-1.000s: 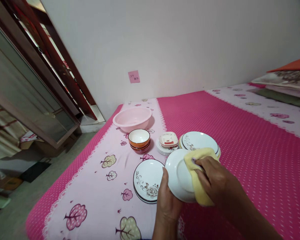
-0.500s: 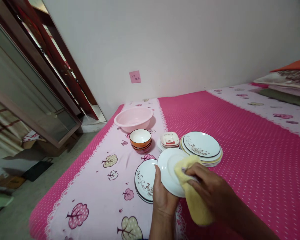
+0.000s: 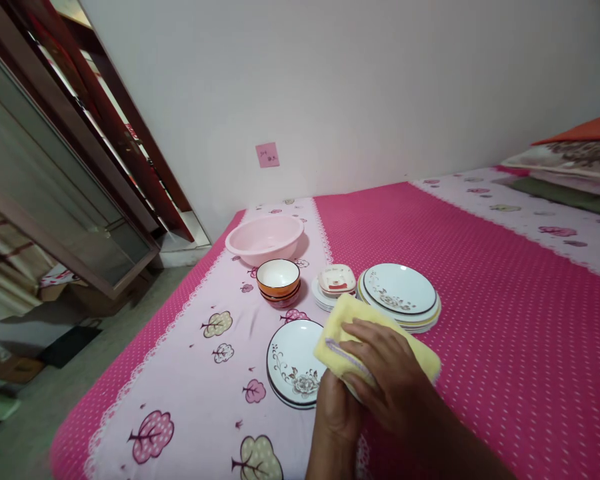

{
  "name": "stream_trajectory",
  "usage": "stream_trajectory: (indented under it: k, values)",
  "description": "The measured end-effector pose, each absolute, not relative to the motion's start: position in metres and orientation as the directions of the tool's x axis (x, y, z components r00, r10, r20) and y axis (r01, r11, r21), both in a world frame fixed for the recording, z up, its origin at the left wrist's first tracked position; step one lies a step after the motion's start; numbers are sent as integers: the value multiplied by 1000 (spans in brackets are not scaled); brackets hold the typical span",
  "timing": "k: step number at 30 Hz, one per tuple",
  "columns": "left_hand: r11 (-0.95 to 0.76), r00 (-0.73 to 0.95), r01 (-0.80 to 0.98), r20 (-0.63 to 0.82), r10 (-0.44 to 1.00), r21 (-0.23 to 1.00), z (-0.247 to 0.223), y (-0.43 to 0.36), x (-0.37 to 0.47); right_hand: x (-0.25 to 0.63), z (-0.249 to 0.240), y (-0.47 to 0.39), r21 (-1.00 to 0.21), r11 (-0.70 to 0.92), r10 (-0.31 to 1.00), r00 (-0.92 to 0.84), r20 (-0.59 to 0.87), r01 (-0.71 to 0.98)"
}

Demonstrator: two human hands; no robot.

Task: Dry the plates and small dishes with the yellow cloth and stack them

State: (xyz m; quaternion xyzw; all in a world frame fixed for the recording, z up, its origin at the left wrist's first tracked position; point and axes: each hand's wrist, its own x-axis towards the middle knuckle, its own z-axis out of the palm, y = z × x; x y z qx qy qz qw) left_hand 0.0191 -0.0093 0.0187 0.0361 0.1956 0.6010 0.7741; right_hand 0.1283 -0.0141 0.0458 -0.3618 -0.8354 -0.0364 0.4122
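Observation:
My left hand [image 3: 337, 407] grips a small white plate [image 3: 353, 392] from below; only a sliver of its edge shows, the rest being covered. Over the plate lies a yellow cloth [image 3: 353, 320] with a purple seam. My right hand [image 3: 385, 360] presses on the cloth, its fingers laid across it. Just left of my hands, a couple of flower-patterned plates [image 3: 295, 357] with dark rims rest stacked on the bed. Beyond my hands stand a taller stack of large plates [image 3: 403, 287] and a square dish [image 3: 337, 277] on top of small white plates [image 3: 323, 297].
Orange-brown bowls [image 3: 279, 283] are stacked left of the square dish, with a pink basin [image 3: 265, 240] behind them. Everything sits on a bed with a pink patterned sheet [image 3: 220, 393]. Folded bedding [image 3: 570, 163] lies at far right, against the wall [image 3: 380, 87].
The cloth has moved left and now spreads over the plate, hiding nearly all of it. My right hand has shifted from the plate's right edge to lie over it.

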Motion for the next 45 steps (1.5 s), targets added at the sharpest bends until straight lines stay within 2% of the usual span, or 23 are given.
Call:
stream_trajectory:
  k: [2,9,18,23,30,35,45]
  values:
    - [269,196,-918,-257,946,292,18,-10,19,124,41,-13,-223,720,595,-419,685,657]
    - [276,215,-917,-225,950,287,21,-10,20,129,44,-10,-114,697,544,-419,728,708]
    - [260,228,-892,-130,965,368,21,-14,20,150,50,6,-98,559,518,-255,816,823]
    - [239,184,-886,-172,968,398,19,-13,15,156,44,12,-181,562,549,-201,811,807]
    - [244,191,-919,-191,963,309,25,-11,9,157,30,11,-383,513,698,-114,707,768]
    - [235,180,-938,-223,958,254,26,-5,3,145,23,6,-419,552,744,-198,638,721]
    - [238,182,-944,-243,953,228,25,3,-10,121,30,-6,-363,699,676,-402,618,617]
